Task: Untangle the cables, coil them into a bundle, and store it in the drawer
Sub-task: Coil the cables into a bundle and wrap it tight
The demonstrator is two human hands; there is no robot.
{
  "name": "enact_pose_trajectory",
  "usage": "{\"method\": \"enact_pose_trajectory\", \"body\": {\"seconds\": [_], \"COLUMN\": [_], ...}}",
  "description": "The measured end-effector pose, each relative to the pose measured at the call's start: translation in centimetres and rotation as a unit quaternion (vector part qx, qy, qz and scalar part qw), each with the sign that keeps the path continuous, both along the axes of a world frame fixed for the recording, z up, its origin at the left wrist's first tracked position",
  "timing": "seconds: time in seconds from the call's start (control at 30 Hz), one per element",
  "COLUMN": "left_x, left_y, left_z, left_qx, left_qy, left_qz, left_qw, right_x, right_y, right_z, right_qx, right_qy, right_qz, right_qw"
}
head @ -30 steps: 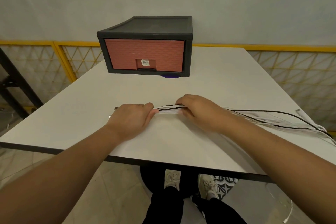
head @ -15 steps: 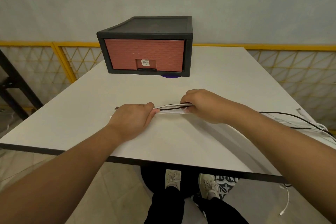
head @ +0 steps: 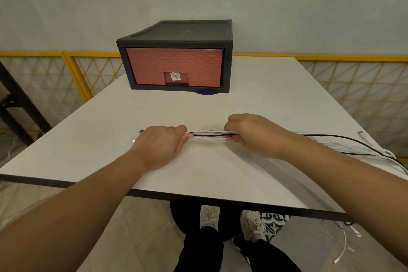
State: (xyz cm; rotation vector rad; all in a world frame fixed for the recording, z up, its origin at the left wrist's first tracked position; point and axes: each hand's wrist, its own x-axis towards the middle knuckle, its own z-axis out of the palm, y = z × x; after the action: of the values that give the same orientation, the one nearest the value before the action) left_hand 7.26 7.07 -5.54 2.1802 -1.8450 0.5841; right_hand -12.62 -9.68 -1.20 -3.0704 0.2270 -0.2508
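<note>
**Cables (head: 207,136) pulled straight between both hands – no coil yet**

Your left hand (head: 160,146) is clenched round the near ends of the bunch and pins them to the table (head: 220,174); it sits where it sat a second ago. Your right hand (head: 249,133) is curled over the same bunch just to its right, fingers on top and thumb tucked beneath. Over the last second it drew a little away from the left and then eased back, so the short span between the two fists is only slightly wider than before. That span runs flat and parallel, one black strand over several white ones.

To the right of your right wrist the loose lengths (head: 353,146) trail across the table toward its far right edge; they have shifted with the pull but are not gathered; a white end (head: 344,247) hangs below the table edge.

What this means, as I judge it: the strands look combed side by side near your hands, so the untangling seems mostly done there – whether the far lengths are free of knots cannot be told. Coiling has not begun; your left grip would serve as the anchor while the right feeds in length.

The drawer (head: 174,66) sits closed in its black case (head: 176,32) at the back of the table, well apart from the cables; it has to be opened before anything is stored.
</note>
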Motion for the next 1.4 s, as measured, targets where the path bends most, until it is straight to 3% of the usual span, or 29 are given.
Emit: {"method": "enact_pose_trajectory", "body": {"seconds": [0.3, 0.63, 0.77, 0.83, 0.97, 1.1, 1.4], "left_x": [-0.1, -0.6, 0.1, 0.2, 0.2, 0.0, 0.0], "left_y": [0.1, 0.0, 0.3, 0.2, 0.2, 0.3, 0.1], "left_z": [0.1, 0.4, -0.2, -0.4, -0.5, -0.3, -0.5], "left_qx": [0.024, 0.049, 0.003, -0.008, -0.014, -0.013, -0.017], "left_qy": [-0.015, -0.011, -0.012, -0.005, -0.012, -0.011, -0.007], "left_qz": [0.008, 0.03, 0.014, 0.011, 0.018, 0.033, 0.031], "left_qw": [1.0, 0.998, 1.0, 1.0, 1.0, 0.999, 0.999], "right_x": [-2.4, -6.6, -7.2, -6.7, -2.7, 2.7, 4.3], "right_y": [-2.0, -7.1, -8.5, -7.9, -3.5, 0.9, 1.9], "right_z": [-0.3, 0.0, 0.7, 0.9, 1.0, 0.2, -0.8], "right_qx": [-0.028, 0.029, 0.022, 0.005, 0.047, 0.071, -0.009], "right_qy": [0.016, 0.085, 0.119, 0.098, 0.009, 0.001, -0.056], "right_qz": [-0.015, -0.137, -0.214, -0.201, -0.087, -0.02, -0.033], "right_qw": [0.999, 0.987, 0.969, 0.975, 0.995, 0.997, 0.998]}}
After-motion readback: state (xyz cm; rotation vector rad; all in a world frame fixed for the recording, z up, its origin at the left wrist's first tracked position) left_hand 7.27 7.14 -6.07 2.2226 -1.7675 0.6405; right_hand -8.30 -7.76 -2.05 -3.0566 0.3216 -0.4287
